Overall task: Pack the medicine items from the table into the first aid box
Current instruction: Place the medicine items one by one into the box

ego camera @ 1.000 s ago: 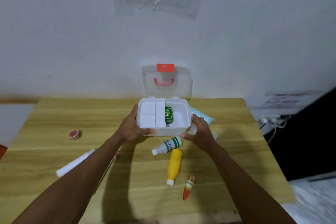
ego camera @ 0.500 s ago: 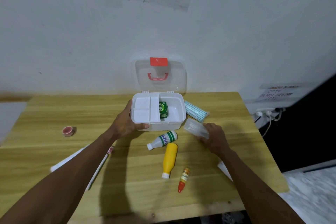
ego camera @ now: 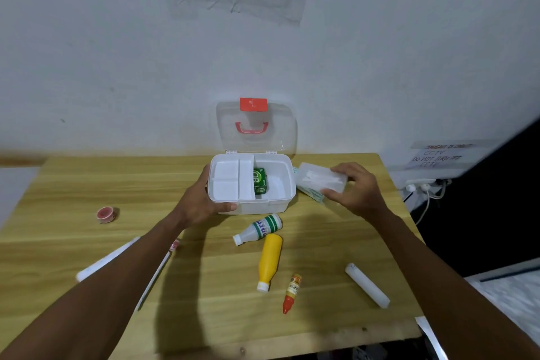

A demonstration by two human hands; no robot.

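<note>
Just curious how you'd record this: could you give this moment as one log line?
left hand: holds box | right hand: grips clear packet beside box | in box: green carton | lid: open

White plastic first aid box (ego camera: 257, 207) open, lid up.
Green carton (ego camera: 259, 181) inside; yellow plastic bottle (ego camera: 270, 257) lying in front.

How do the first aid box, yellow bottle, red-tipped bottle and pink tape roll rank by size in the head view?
first aid box
yellow bottle
red-tipped bottle and pink tape roll: alike; the bottle lies nearer
</note>
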